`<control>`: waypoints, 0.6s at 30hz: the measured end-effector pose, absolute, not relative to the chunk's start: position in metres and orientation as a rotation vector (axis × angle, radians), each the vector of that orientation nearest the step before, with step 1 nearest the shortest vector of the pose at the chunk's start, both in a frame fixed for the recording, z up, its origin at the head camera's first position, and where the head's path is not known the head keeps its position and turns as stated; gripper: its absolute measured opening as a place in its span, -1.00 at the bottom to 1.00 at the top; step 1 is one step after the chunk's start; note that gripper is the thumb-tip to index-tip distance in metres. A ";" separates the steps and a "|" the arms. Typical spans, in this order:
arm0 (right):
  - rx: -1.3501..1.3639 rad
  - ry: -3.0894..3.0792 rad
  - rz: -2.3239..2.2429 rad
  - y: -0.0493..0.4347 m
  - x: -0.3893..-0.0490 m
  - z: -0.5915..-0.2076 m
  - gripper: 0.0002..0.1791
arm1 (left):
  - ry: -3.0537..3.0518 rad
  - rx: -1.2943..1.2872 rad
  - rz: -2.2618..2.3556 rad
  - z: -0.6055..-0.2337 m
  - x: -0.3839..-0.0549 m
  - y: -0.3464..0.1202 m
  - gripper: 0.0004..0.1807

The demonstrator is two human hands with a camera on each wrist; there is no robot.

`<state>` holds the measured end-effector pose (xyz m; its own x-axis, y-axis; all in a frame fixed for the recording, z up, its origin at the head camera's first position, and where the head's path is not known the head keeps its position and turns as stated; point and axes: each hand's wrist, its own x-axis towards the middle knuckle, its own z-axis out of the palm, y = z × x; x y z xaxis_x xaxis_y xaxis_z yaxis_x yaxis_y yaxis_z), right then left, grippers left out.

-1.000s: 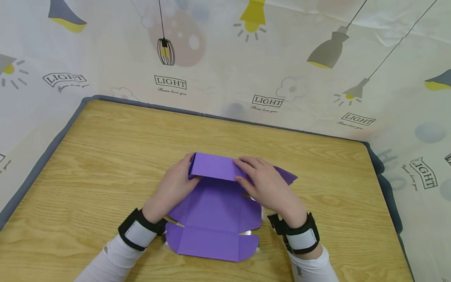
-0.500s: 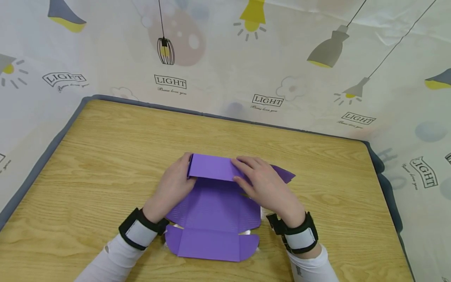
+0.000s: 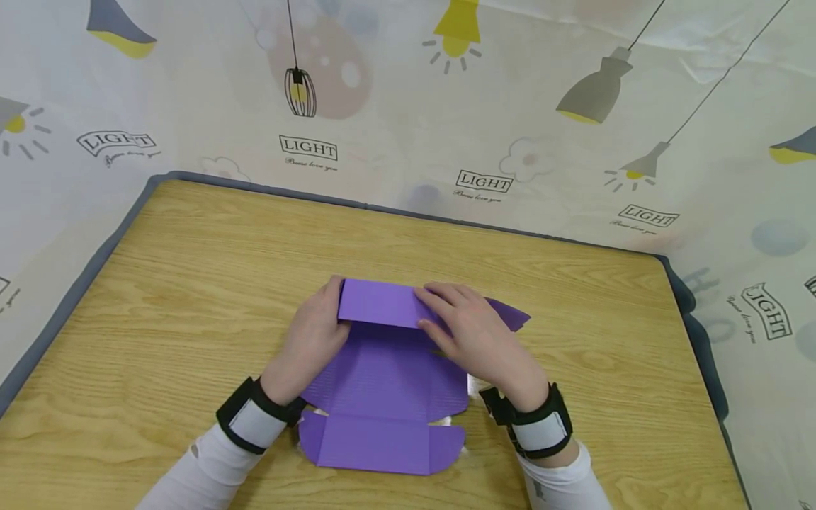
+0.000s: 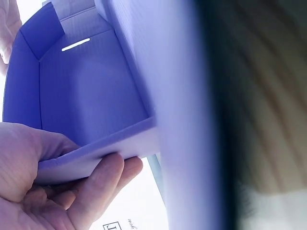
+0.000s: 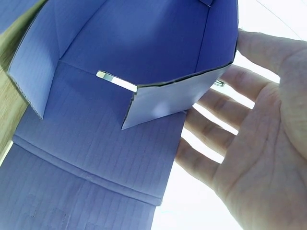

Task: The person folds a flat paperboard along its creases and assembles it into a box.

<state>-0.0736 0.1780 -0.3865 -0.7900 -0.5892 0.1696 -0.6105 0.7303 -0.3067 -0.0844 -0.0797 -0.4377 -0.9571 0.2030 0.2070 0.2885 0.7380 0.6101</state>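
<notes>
Currently, a partly folded purple cardboard box (image 3: 382,386) lies on the wooden counter (image 3: 191,297), the left hand (image 3: 309,336) pinching one wall (image 4: 136,139) between thumb and fingers, the right hand (image 3: 478,336) touching the raised panel (image 3: 376,303) with spread, nearly straight fingers.

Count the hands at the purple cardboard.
2: the left hand at the left end of the raised panel, the right hand at the right end. No others show.

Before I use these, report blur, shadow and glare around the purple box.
Head view: purple cardboard box fairly sharp, shadowed beneath its raised panel; left wrist: a close purple strip is blurred, printed backdrop overexposed; right wrist: near-white glare behind the right hand.
</notes>
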 end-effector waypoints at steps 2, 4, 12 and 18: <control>0.996 -2.866 0.535 0.177 -0.074 -0.387 -0.47 | -2.811 -0.391 -1.018 -0.438 -0.084 -0.080 -0.69; 0.993 -2.869 0.526 0.177 -0.074 -0.387 -0.48 | -2.815 -0.382 -1.024 -0.437 -0.085 -0.080 -0.67; 0.972 -2.885 0.516 0.177 -0.073 -0.387 -0.48 | -2.867 -0.375 -1.057 -0.437 -0.090 -0.083 -0.63; 0.972 -2.886 0.527 0.177 -0.074 -0.388 -0.48 | -2.873 -0.419 -1.075 -0.440 -0.091 -0.084 -0.75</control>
<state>-0.0736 0.1773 -0.3877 -0.8010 -0.5783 0.1547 -0.5957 0.7442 -0.3022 -0.0906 -0.0842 -0.4402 -0.9624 0.2352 0.1357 0.2666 0.7225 0.6380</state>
